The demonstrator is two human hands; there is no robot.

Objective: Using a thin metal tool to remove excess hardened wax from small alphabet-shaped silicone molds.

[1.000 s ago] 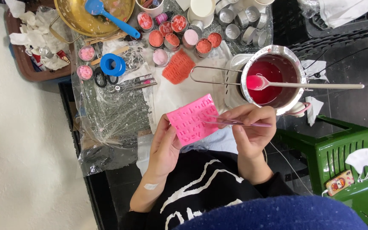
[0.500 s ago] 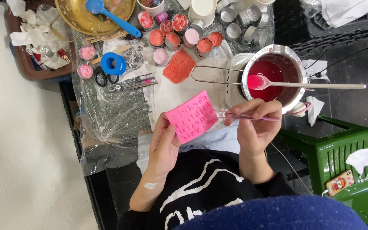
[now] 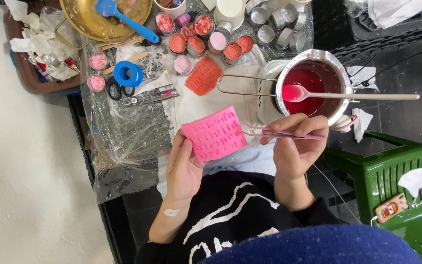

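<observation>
at frame centre the left hand [image 3: 184, 168] grips the soft, bendy pink mould [image 3: 214, 133] by its lower edge, while the right hand [image 3: 296, 146] pinches light pink tweezers [image 3: 279, 132] at its side.
</observation>
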